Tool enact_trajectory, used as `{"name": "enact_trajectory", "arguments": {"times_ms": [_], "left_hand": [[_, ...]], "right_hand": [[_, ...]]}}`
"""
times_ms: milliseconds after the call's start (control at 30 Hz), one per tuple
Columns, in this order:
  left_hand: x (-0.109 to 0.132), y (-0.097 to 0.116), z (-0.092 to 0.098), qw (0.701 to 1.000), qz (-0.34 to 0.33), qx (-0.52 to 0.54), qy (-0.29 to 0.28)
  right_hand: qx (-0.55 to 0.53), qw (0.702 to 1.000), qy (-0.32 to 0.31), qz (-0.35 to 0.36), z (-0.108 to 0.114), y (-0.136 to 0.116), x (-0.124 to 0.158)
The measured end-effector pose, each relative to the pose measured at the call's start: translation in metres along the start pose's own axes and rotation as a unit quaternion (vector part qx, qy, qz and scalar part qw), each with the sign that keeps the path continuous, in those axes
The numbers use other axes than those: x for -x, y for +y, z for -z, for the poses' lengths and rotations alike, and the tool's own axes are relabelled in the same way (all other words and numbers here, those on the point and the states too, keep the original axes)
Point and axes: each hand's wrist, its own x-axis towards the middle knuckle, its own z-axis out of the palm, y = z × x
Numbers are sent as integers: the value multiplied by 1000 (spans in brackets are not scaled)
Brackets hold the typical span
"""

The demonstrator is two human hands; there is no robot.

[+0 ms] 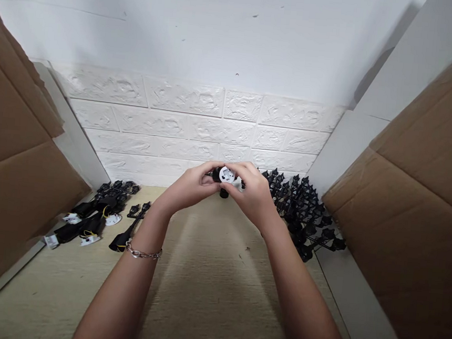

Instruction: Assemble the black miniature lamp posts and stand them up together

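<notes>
Out in front of me, both hands meet around a black plastic part with a round white disc. My left hand is closed on the black part from the left side. The fingers and thumb of my right hand pinch the white disc by its edge. Small dark marks show on the disc's face, which is turned towards me. A black end sticks out below the fingers. Whether disc and black part are joined is hidden by my fingers.
To the left lie black funnel-shaped parts and white discs on yellow wires. A heap of black lantern-like pieces lies on the right. Cardboard sheets flank both sides of the table; a white brick-patterned wall stands behind.
</notes>
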Motion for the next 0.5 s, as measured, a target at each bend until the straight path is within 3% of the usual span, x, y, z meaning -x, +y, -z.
{"name": "enact_trajectory", "arguments": {"times_ms": [500], "left_hand": [[-4,-3,-1,995,-9,90,39]], "right_hand": [[-61,998,6,-17,-6,3,0]]}}
